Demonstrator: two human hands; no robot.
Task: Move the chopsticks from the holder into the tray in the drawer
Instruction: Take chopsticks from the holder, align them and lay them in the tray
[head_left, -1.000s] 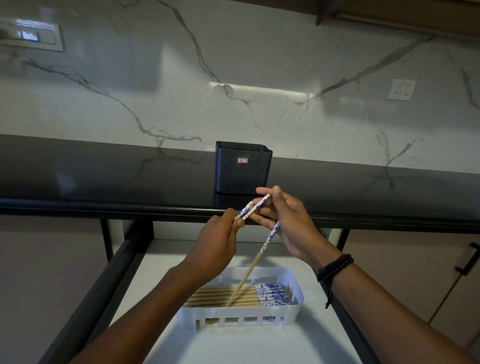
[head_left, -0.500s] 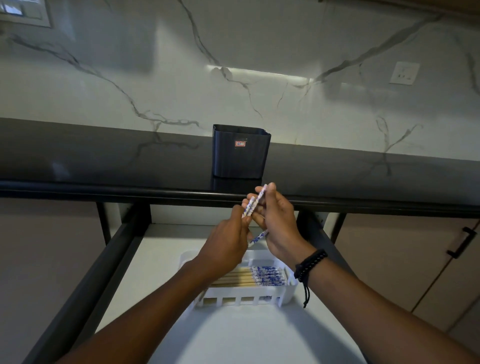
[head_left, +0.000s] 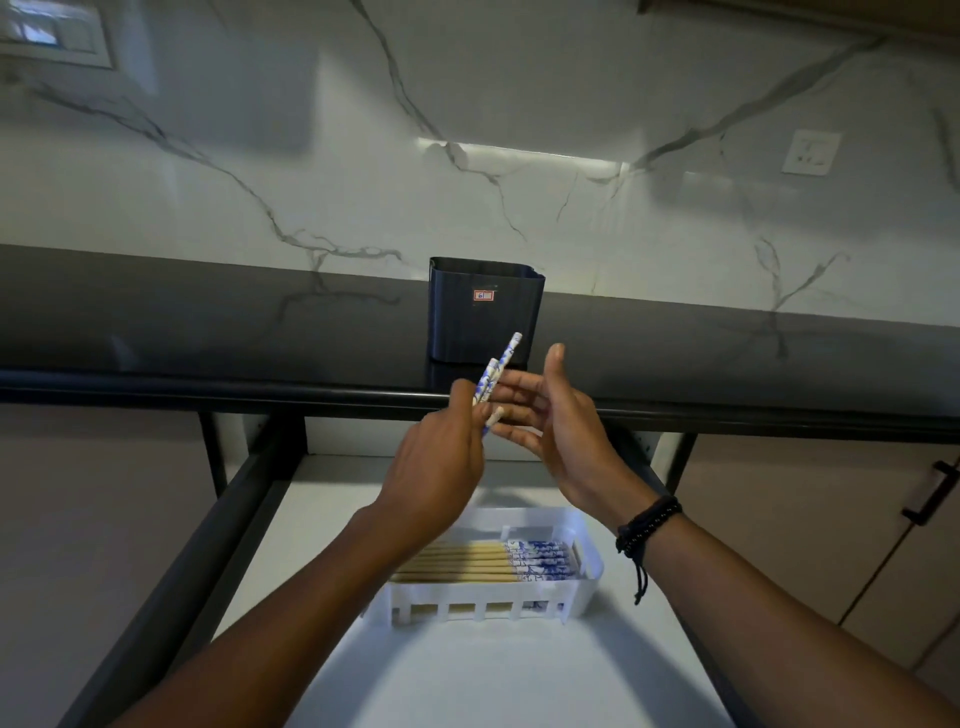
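The left hand (head_left: 436, 467) grips a small bunch of chopsticks (head_left: 500, 368) above the open drawer (head_left: 467, 675) - 2 blue-and-white tops stick up in front of the dark holder (head_left: 483, 312) on the countertop (head_left: 208, 322). The right hand (head_left: 563, 431) is open, its straight fingers just beside the bunch. More chopsticks - the laid row (head_left: 488, 562) - lie flat in the white tray (head_left: 467, 597).

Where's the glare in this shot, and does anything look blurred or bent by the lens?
Head view: a bright strip of glare lies on the marble wall above the black holder; the counter edge bows, wide-angle distortion; the switch plate at top left looks soft; the arms throw shadows on the drawer floor.
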